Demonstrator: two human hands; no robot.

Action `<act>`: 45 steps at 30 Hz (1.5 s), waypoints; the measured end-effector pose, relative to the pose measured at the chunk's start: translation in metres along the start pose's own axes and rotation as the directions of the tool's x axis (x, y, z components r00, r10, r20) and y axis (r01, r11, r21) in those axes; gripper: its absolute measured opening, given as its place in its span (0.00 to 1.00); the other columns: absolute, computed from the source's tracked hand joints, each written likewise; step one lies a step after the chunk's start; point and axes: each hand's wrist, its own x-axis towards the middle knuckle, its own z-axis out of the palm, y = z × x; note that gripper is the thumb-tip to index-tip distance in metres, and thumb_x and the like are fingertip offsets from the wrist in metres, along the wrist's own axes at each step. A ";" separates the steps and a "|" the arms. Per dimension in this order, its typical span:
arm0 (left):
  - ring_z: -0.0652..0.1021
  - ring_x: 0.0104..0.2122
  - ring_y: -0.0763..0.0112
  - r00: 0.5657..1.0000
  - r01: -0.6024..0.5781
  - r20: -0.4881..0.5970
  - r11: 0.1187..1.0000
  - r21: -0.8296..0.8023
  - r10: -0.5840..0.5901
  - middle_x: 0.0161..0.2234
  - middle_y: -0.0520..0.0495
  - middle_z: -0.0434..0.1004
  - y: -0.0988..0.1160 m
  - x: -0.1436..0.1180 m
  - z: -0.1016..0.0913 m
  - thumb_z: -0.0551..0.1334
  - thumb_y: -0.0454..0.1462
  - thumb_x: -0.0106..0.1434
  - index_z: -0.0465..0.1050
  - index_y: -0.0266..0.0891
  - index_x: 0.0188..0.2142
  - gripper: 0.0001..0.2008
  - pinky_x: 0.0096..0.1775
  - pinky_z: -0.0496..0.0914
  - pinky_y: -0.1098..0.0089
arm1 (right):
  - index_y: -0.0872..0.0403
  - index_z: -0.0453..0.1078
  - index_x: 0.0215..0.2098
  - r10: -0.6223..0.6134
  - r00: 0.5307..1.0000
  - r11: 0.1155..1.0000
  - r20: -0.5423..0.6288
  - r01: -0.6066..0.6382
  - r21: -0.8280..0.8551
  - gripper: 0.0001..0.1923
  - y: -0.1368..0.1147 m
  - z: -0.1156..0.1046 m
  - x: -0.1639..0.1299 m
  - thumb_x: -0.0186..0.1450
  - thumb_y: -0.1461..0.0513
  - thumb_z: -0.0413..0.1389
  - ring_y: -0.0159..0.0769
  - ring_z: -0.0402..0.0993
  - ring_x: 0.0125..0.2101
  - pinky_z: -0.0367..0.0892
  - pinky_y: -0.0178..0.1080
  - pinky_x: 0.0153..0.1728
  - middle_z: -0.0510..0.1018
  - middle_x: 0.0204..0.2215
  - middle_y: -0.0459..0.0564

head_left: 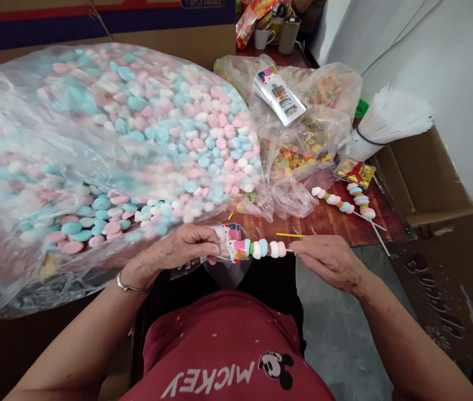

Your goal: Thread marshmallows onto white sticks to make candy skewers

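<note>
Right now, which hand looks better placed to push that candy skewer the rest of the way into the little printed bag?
Probably the right hand: it pinches the bare stick end of the candy skewer and can push along its length. The left hand is occupied holding the printed bag around the skewer's tip.

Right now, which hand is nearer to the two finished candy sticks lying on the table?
Right. The right hand is just below and left of the finished candy sticks; the left hand is farther left, at the small printed bag.
</note>
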 end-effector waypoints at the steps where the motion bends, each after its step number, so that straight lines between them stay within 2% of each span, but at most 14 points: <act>1: 0.72 0.22 0.73 1.000 0.012 0.012 1.000 -0.010 -0.012 0.21 0.47 0.76 0.000 0.000 -0.001 0.65 0.44 0.59 0.76 0.37 0.23 0.14 0.26 0.66 0.75 | 0.52 0.74 0.43 -0.005 1.000 1.000 0.003 0.005 0.022 0.13 0.000 0.001 -0.001 0.71 0.64 0.46 0.29 0.76 0.30 0.69 0.31 0.32 0.81 0.31 0.47; 7: 0.74 0.23 0.72 0.996 0.064 0.060 0.998 0.015 -0.065 0.21 0.48 0.77 -0.001 0.006 0.001 0.66 0.44 0.58 0.77 0.37 0.25 0.12 0.26 0.67 0.75 | 0.51 0.74 0.42 -0.055 0.995 0.995 -0.079 0.047 -0.093 0.11 -0.002 0.008 -0.001 0.70 0.64 0.49 0.31 0.72 0.28 0.67 0.35 0.34 0.79 0.28 0.47; 12: 0.73 0.21 0.73 0.991 0.076 0.115 0.997 -0.027 -0.072 0.21 0.49 0.76 0.007 0.012 0.003 0.67 0.43 0.57 0.77 0.37 0.26 0.11 0.23 0.65 0.76 | 0.53 0.74 0.36 0.040 0.999 0.985 -0.016 -0.042 -0.170 0.14 -0.014 0.017 0.004 0.70 0.65 0.46 0.30 0.70 0.25 0.63 0.34 0.30 0.75 0.24 0.46; 17: 0.71 0.17 0.76 0.980 0.188 0.083 0.977 -0.098 -0.180 0.22 0.50 0.75 0.026 0.016 -0.013 0.70 0.43 0.54 0.77 0.38 0.31 0.11 0.19 0.62 0.77 | 0.54 0.71 0.35 0.104 0.993 0.995 -0.049 -0.104 0.008 0.13 -0.024 0.035 0.003 0.71 0.65 0.45 0.30 0.73 0.26 0.64 0.32 0.29 0.77 0.25 0.46; 21: 0.75 0.17 0.66 0.974 0.221 0.106 0.928 -0.299 -0.198 0.24 0.44 0.77 0.038 0.020 -0.029 0.65 0.58 0.53 0.76 0.38 0.41 0.28 0.16 0.62 0.73 | 0.54 0.70 0.33 0.295 0.941 0.950 -0.167 -0.269 0.160 0.11 -0.031 0.048 0.000 0.70 0.65 0.47 0.28 0.70 0.22 0.63 0.29 0.26 0.76 0.23 0.44; 25: 0.77 0.18 0.59 0.987 0.109 -0.059 0.886 -0.450 -0.152 0.22 0.37 0.77 0.037 0.028 -0.027 0.51 0.69 0.53 0.76 0.32 0.40 0.42 0.15 0.61 0.71 | 0.53 0.69 0.31 0.473 0.859 0.846 -0.193 -0.383 0.371 0.12 -0.039 0.060 0.001 0.69 0.62 0.48 0.27 0.65 0.20 0.62 0.29 0.24 0.71 0.21 0.42; 28: 0.75 0.17 0.60 0.989 0.035 -0.103 0.833 -0.552 -0.110 0.21 0.38 0.75 0.029 0.034 -0.013 0.47 0.73 0.49 0.75 0.32 0.42 0.48 0.15 0.60 0.71 | 0.54 0.70 0.33 0.591 0.794 0.708 -0.142 -0.427 0.562 0.13 -0.044 0.070 0.002 0.69 0.59 0.48 0.26 0.61 0.20 0.60 0.29 0.22 0.67 0.20 0.41; 31: 0.73 0.19 0.66 0.985 -0.057 -0.156 0.714 -0.698 -0.074 0.24 0.40 0.76 0.022 0.037 0.003 0.49 0.74 0.45 0.73 0.32 0.44 0.50 0.18 0.62 0.71 | 0.55 0.71 0.34 0.682 0.730 0.516 -0.052 -0.429 0.742 0.14 -0.048 0.080 0.003 0.68 0.55 0.49 0.26 0.56 0.19 0.55 0.30 0.20 0.61 0.18 0.40; 34: 0.73 0.24 0.69 0.976 -0.135 -0.211 0.593 -0.794 -0.061 0.34 0.36 0.79 0.020 0.038 0.017 0.58 0.72 0.39 0.73 0.32 0.46 0.50 0.23 0.66 0.71 | 0.55 0.71 0.33 0.735 0.675 0.303 0.059 -0.405 0.863 0.15 -0.051 0.089 0.006 0.66 0.53 0.51 0.26 0.53 0.19 0.52 0.31 0.20 0.59 0.17 0.39; 37: 0.72 0.23 0.73 0.970 -0.195 -0.242 0.555 -0.808 -0.012 0.37 0.39 0.80 0.020 0.041 0.028 0.69 0.64 0.37 0.74 0.34 0.47 0.45 0.23 0.65 0.73 | 0.55 0.70 0.31 0.745 0.652 0.143 0.145 -0.367 0.919 0.16 -0.056 0.095 0.011 0.64 0.51 0.53 0.25 0.50 0.18 0.50 0.31 0.19 0.57 0.16 0.38; 39: 0.74 0.24 0.72 0.944 -0.267 -0.331 0.600 -0.754 0.004 0.32 0.44 0.80 0.021 0.045 0.034 0.74 0.56 0.40 0.76 0.35 0.43 0.36 0.25 0.67 0.73 | 0.55 0.70 0.31 0.737 0.654 0.102 0.169 -0.354 0.930 0.16 -0.059 0.098 0.015 0.63 0.50 0.54 0.25 0.49 0.17 0.49 0.31 0.19 0.56 0.15 0.37; 41: 0.78 0.30 0.67 0.888 -0.351 -0.460 0.649 -0.675 0.002 0.31 0.45 0.81 0.021 0.049 0.039 0.76 0.49 0.42 0.79 0.35 0.38 0.27 0.33 0.71 0.70 | 0.55 0.69 0.30 0.735 0.657 0.109 0.169 -0.360 0.927 0.16 -0.062 0.101 0.017 0.63 0.50 0.54 0.25 0.50 0.18 0.49 0.32 0.20 0.57 0.16 0.37; 43: 0.79 0.37 0.63 0.827 -0.409 -0.561 0.668 -0.622 -0.016 0.32 0.44 0.82 0.023 0.054 0.041 0.77 0.45 0.42 0.79 0.35 0.34 0.22 0.41 0.72 0.68 | 0.55 0.69 0.30 0.733 0.662 0.138 0.159 -0.374 0.917 0.16 -0.063 0.106 0.018 0.64 0.51 0.53 0.25 0.52 0.19 0.50 0.32 0.21 0.58 0.16 0.38; 45: 0.80 0.36 0.64 0.790 -0.435 -0.611 0.652 -0.622 -0.056 0.31 0.45 0.81 0.024 0.058 0.043 0.77 0.42 0.43 0.78 0.34 0.33 0.20 0.42 0.72 0.67 | 0.55 0.70 0.31 0.721 0.674 0.159 0.161 -0.386 0.908 0.16 -0.065 0.110 0.018 0.65 0.51 0.52 0.26 0.53 0.19 0.51 0.32 0.22 0.60 0.17 0.39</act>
